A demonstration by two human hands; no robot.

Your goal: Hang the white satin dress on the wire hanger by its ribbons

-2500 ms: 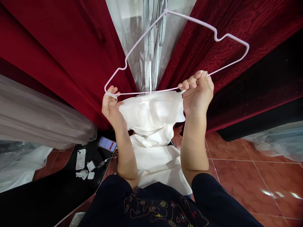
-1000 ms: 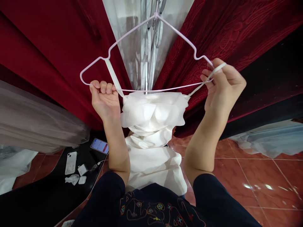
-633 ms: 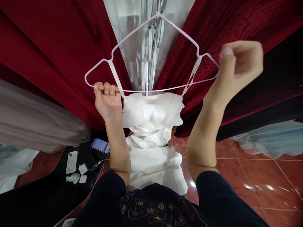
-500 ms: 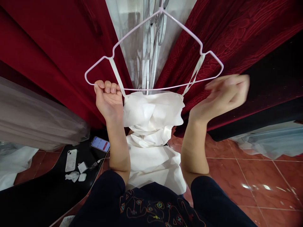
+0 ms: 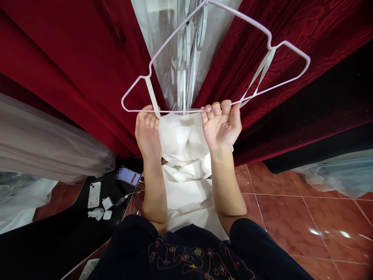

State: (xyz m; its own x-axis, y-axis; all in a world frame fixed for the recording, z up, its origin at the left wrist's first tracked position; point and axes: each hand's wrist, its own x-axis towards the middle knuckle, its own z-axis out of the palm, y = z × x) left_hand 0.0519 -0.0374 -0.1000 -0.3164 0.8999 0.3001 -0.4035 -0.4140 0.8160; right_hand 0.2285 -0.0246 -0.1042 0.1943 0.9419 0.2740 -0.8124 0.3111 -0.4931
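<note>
A pale pink hanger is tilted, its right side higher and nearer. From its notches hangs a white garment by thin straps, the right strap twisted. My left hand has its fingers curled over the bottom bar and the garment's top edge beside the left strap. On the other side, my right hand grips the garment's top right edge at the bar, palm toward me, with its fingers bent. The garment hangs down between my forearms, its middle bunched in folds.
Red curtains flank a white rack straight ahead. At the lower left, a black surface bears a lit phone, a white phone and a charger. Sheer fabric hangs at the right above red floor tiles.
My right hand has come inward from beyond the hanger's right end to the garment's top edge. The hanger has shifted right and tilted. My left hand has moved slightly right along the bar.
</note>
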